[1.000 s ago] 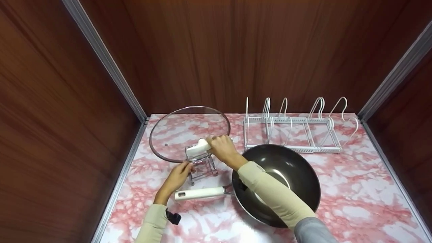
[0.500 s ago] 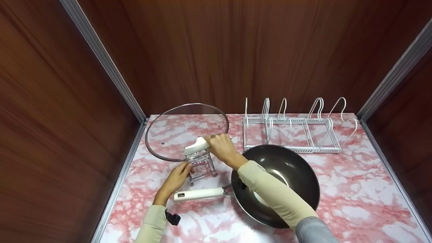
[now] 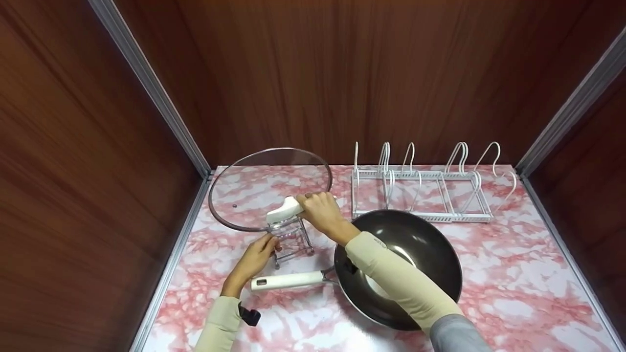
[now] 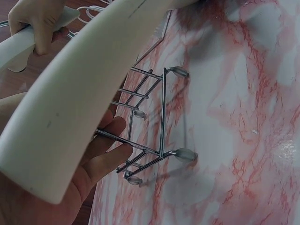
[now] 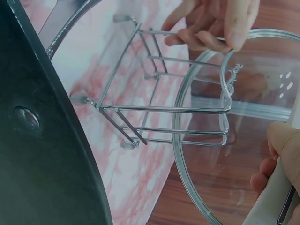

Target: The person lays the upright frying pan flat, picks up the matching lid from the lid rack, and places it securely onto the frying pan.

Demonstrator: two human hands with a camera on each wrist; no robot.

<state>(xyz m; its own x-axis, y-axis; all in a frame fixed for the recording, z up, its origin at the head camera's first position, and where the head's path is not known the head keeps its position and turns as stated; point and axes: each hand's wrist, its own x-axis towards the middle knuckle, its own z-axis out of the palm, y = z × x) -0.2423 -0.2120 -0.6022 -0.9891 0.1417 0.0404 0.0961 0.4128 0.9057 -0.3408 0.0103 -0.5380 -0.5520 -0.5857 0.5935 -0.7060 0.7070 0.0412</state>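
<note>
My right hand grips the white handle of a large glass lid with a metal rim. The lid leans tilted toward the back left. Its lower part overlaps a small chrome wire stand; in the right wrist view the rim crosses the stand's wires, though whether it bears weight there I cannot tell. My left hand pinches the stand's left upper wire, with thumb and fingers on it in the right wrist view. The stand's clear round feet sit on the marbled table.
A dark wok lies below my right forearm, its white handle pointing left, in front of the stand. Behind it is a white wire pan rack with several hooped dividers. Wood-grain walls enclose the table's back and sides.
The lid has shifted slightly back and to the left, and its handle has risen a little with my right hand. My left hand stays on the wire stand.
</note>
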